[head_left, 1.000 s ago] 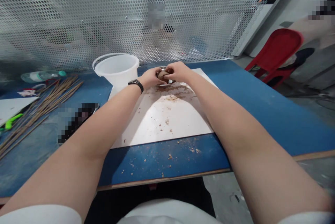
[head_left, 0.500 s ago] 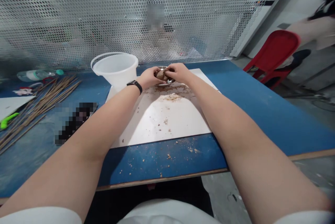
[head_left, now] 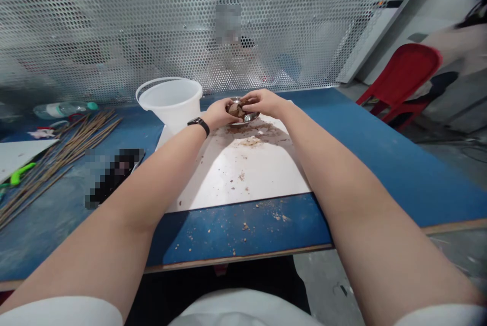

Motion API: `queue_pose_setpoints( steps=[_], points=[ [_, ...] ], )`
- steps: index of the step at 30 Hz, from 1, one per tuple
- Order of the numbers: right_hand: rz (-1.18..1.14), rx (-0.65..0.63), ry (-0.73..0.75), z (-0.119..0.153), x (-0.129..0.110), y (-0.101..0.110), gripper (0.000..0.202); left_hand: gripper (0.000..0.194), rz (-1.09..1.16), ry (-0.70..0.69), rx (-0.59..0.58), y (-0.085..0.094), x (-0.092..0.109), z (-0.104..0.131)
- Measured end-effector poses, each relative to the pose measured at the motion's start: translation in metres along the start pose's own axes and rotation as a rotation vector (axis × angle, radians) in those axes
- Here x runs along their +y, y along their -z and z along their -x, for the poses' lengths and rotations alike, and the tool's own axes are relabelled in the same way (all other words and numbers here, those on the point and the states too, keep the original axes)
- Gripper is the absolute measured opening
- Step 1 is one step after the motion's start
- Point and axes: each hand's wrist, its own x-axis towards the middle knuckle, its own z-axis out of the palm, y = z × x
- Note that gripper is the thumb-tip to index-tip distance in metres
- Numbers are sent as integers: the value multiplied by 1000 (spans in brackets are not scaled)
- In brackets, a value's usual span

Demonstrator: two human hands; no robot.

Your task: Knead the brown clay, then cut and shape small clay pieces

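Note:
A shallow metal dish [head_left: 251,117] sits at the far end of the white board [head_left: 228,173]. Over it is a brown, crumbly-looking lump [head_left: 236,110], perhaps clay or packed soil. My left hand [head_left: 220,112], with a black watch on the wrist, curls its fingers round the lump's left side. From the right, my right hand [head_left: 266,102] grips the lump's upper right edge with thumb and bent fingers. Parts of the lump and of the dish's rim are hidden behind the fingers. Brown crumbs [head_left: 249,141] lie scattered on the board in front of the dish.
Just left of my hands stands a white bucket [head_left: 171,102]. Thin brown sticks [head_left: 76,145], a plastic bottle [head_left: 64,109] and a blurred-out dark object [head_left: 116,176] lie at left. A perforated metal screen [head_left: 152,26] rises behind the blue table [head_left: 361,153]. A red chair [head_left: 403,79] stands at right.
My right hand has lifted slightly and shifted a little right, showing more of the lump and dish. My left hand stays at the lump. The whole view has shifted slightly.

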Motion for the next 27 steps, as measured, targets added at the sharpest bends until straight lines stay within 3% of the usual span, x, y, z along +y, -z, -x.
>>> queue_pose_setpoints(
  steps=[10,14,18,20,23,26,27],
  points=[
    [-201,328,-6,-23,17,-16,20,49,-95,25,98,4,7,2],
    [-312,334,-16,-17,13,-13,13,54,-152,41,146,8,8,-1],
    [-383,285,-32,-10,7,-13,19,68,-182,16,184,11,12,9],
    [-409,260,-34,-8,3,-15,25,56,-188,-12,201,16,17,23],
    [-434,208,-30,-5,-7,-20,33,21,-178,-64,229,30,30,61],
    [-453,128,-9,1,-23,-29,35,15,-50,-100,224,51,46,112],
    [-457,90,4,3,-30,-34,36,16,31,-48,213,58,52,130]
  ],
)
